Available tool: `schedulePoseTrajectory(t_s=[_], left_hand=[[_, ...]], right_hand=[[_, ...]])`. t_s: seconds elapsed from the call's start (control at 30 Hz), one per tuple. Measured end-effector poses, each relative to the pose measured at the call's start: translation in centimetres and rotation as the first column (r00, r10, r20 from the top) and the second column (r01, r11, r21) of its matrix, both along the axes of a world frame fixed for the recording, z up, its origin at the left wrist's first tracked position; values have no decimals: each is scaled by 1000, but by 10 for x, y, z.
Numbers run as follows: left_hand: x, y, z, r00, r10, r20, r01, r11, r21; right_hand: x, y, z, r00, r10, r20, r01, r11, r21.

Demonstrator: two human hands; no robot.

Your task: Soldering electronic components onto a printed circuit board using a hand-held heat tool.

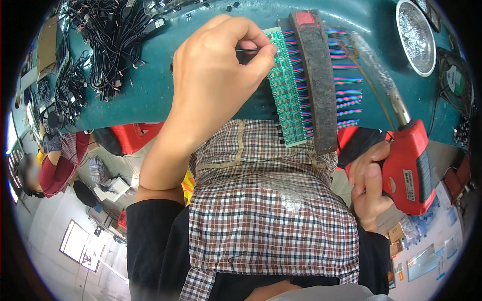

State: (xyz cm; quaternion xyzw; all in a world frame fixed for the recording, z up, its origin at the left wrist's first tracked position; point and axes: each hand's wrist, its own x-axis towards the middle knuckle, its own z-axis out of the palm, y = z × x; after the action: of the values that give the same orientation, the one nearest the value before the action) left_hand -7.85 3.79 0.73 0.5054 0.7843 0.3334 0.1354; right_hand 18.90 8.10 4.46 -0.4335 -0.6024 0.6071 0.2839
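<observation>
My left hand point(211, 75) is closed in a pinch at the left edge of a green circuit board panel point(288, 100). Between its fingertips runs a thin black wire point(246, 49), its far end hidden by the fingers. A long dark bar point(321, 95) with a red patch on top presses across rows of coloured wires point(347, 93), which come out on its right side. My right hand point(370, 180) grips a red soldering gun point(409, 168). The gun's long metal barrel points up and left, its tip near the far wire ends, right of the bar.
Bundles of black cables point(113, 47) lie at the left of the green table point(150, 95). A metal bowl point(415, 37) with silvery bits stands at the far right, beside a dark round coil point(456, 80). Another person point(55, 165) sits at the left, near a red stool point(133, 138).
</observation>
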Motion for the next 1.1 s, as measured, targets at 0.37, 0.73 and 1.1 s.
schedulePoseTrajectory(t_s=[0.37, 0.73, 1.1], left_hand=[[1, -2, -8, 998, 20, -57, -17, 998, 54], [9, -2, -6, 994, 86, -75, -85, 996, 19], [15, -3, -11, 981, 114, -158, -107, 993, 56]], right_hand=[[6, -4, 0, 926, 304, 223, -301, 952, -49], [-2, -6, -4, 949, 257, 183, -245, 966, -86], [-2, -10, -6, 966, 210, 151, -187, 970, -157]])
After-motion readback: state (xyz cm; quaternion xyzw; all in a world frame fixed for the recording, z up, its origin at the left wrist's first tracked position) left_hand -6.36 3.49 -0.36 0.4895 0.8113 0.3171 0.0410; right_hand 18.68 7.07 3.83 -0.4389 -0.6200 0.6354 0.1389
